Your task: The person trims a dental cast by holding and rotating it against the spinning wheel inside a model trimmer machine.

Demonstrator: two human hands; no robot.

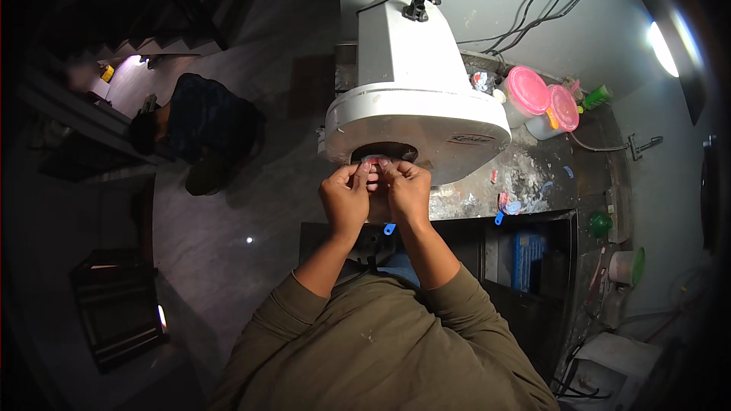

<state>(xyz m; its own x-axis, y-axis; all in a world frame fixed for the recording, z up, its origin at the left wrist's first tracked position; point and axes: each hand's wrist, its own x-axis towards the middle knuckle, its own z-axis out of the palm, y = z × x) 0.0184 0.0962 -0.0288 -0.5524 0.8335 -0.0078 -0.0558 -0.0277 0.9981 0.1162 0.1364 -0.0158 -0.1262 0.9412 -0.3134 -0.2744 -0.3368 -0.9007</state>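
Observation:
In front of a white bench machine with a rounded housing (419,106), both my hands are raised close together. My left hand (345,196) pinches a small pinkish-red piece (375,160) between thumb and fingers. From the other side my right hand (409,192) grips the same piece, thumb tips nearly meeting. The piece sits at the edge of the dark round opening (396,151) in the machine's front. Fingers cover most of it, so its full shape is hidden, as is whatever lies inside the opening.
Two pink-lidded tubs (527,91) stand on the stained worktop (525,175) at right, near a green bottle (598,97). Red and blue scraps (509,204) lie by its front edge. A blue basket (527,261) sits underneath. Another person (209,122) is bent over at far left.

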